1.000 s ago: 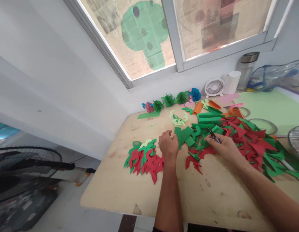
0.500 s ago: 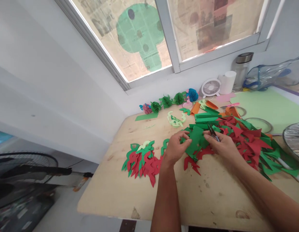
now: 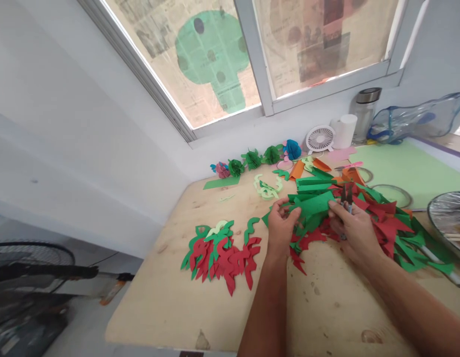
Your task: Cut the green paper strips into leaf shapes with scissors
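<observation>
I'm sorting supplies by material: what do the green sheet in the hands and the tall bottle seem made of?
Green sheet: probably paper or thin card, matte, bending with crisp edges.
Tall bottle: see-through, so glass or clear plastic; its cap looks metal, from the grey sheen.

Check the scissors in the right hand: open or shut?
The scissors in the right hand are slightly open: their dark blade tips stand apart.

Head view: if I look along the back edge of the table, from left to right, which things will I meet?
Pink and blue paper flower, three green paper balls, blue paper ball, small white fan, white cylinder, flask, clear bag.
</observation>
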Tool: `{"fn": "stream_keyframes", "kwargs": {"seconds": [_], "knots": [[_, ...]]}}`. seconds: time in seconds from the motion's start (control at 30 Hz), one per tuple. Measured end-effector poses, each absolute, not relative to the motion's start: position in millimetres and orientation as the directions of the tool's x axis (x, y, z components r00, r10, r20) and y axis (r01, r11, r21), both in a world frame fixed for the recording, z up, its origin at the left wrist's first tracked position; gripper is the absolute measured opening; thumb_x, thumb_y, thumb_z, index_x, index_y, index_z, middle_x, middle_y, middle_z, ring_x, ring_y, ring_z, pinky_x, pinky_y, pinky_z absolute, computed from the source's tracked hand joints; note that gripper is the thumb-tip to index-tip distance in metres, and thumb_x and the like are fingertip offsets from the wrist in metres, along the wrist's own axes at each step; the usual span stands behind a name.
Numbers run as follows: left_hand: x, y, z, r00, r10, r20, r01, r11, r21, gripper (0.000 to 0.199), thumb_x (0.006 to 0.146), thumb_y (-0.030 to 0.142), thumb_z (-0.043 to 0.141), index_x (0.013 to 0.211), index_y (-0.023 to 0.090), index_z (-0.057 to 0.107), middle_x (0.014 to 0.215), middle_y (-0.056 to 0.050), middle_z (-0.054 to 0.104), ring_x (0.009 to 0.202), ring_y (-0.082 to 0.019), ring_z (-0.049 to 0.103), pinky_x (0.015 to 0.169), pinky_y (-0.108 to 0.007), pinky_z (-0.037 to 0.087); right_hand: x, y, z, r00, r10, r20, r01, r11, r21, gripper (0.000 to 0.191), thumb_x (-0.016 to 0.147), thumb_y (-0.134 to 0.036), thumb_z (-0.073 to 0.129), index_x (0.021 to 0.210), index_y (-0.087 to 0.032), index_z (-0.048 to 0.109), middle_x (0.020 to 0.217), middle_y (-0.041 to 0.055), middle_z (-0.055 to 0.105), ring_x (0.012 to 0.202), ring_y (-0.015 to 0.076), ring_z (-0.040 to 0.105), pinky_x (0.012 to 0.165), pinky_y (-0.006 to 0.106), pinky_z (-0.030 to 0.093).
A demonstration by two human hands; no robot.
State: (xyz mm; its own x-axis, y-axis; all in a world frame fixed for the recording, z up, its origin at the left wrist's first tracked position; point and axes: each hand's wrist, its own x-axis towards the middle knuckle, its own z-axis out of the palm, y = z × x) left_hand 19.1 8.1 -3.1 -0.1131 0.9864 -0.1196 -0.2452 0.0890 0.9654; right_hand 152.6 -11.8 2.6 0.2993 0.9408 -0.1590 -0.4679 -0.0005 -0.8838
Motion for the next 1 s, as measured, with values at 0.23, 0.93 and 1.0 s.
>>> {"fn": "stream_keyframes", "kwargs": {"seconds": [0.23, 0.93, 1.0], "knots": [[42.4, -5.5, 0.3, 0.138, 0.922, -0.361, -0.495, 0.380, 0.781, 0.042, 0.052, 0.026, 0.075, 0.089, 0.015, 0.057, 0.071, -0.003, 0.061, 0.055, -0.010, 0.057, 0.051, -0.023, 0.046, 152.2, -11.2, 0.8, 0.201, 0.967, -0.157, -0.590, -0.009, -0.807, 0.024, 0.064, -0.030, 0.071, 0.060, -0.018, 0.051, 0.052, -0.0044, 0.051, 0.033, 0.0024, 0.025, 0.031, 0.020, 0.019], [49.8, -2.4, 11.5, -0.329, 0.905, -0.268, -0.609, 0.013, 0.793, 0.030, 0.053, 0.037, 0.071, 0.058, 0.011, 0.058, 0.053, -0.002, 0.057, 0.045, -0.010, 0.052, 0.045, -0.022, 0.040, 129.2, -30.3, -3.1, -0.135, 0.964, -0.231, -0.342, -0.264, -0.902, 0.041, 0.077, -0.055, 0.051, 0.063, -0.016, 0.053, 0.047, -0.0062, 0.034, 0.039, 0.0052, 0.020, 0.038, 0.022, 0.011], [49.8, -2.8, 10.0, -0.324, 0.908, -0.264, -0.604, 0.017, 0.797, 0.029, 0.054, 0.037, 0.071, 0.059, 0.011, 0.058, 0.053, -0.003, 0.057, 0.046, -0.010, 0.052, 0.045, -0.022, 0.039, 128.3, -31.3, -2.0, -0.146, 0.964, -0.221, -0.349, -0.259, -0.901, 0.040, 0.077, -0.054, 0.053, 0.064, -0.016, 0.054, 0.048, -0.0061, 0.034, 0.040, 0.0056, 0.020, 0.038, 0.022, 0.011]]}}
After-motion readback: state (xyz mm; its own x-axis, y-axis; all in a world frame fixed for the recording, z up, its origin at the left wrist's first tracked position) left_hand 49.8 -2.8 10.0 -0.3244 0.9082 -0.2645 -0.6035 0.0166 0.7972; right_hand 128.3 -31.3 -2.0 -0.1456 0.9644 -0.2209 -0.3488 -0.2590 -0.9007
